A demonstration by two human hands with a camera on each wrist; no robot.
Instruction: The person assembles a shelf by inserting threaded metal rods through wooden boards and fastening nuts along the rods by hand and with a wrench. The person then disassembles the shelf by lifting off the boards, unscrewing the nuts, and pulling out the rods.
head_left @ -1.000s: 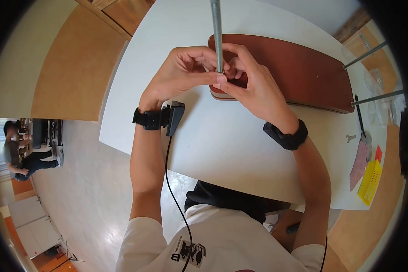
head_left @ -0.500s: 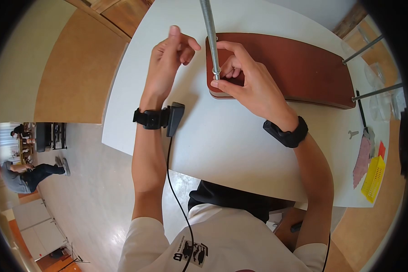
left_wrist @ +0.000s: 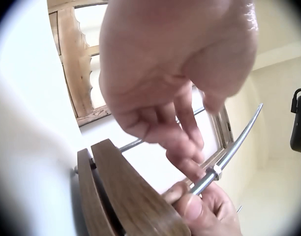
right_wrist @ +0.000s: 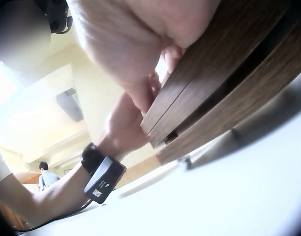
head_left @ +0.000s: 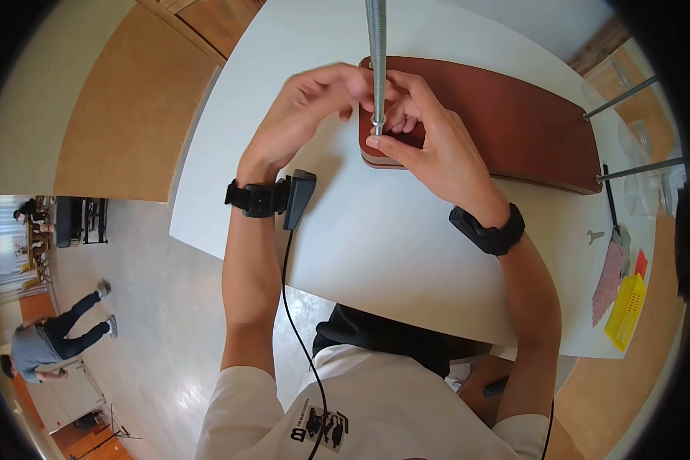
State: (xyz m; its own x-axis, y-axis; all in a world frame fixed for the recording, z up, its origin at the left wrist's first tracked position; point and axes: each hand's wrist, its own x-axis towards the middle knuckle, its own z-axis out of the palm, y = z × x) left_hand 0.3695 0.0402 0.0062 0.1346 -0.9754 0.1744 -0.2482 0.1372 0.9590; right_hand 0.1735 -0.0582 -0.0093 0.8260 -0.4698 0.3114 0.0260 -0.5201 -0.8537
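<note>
A threaded metal rod (head_left: 376,54) stands up from the near-left end of a reddish-brown wooden board (head_left: 506,115). A small nut (left_wrist: 217,171) sits on it a little above the board. Just below the nut, my right hand (head_left: 445,149) pinches the rod between thumb and fingers; the left wrist view shows this thumb (left_wrist: 192,207) against the metal. My left hand (head_left: 303,115) hovers beside the rod, its fingers loosely bent and slightly blurred. In the left wrist view those fingers hang apart from the rod. The right wrist view hides the pinch behind the hand.
Two more rods (head_left: 625,96) rise at the board's far right end. A small wrench (head_left: 595,237), a pink cloth (head_left: 609,268) and a yellow basket (head_left: 627,310) lie on the white table (head_left: 391,245) at the right. A black cable (head_left: 299,330) hangs along my left arm.
My left hand was at the nut with the right, swung away to the left with its thumb raised, and is now back beside the rod. The right hand stays at the rod.
</note>
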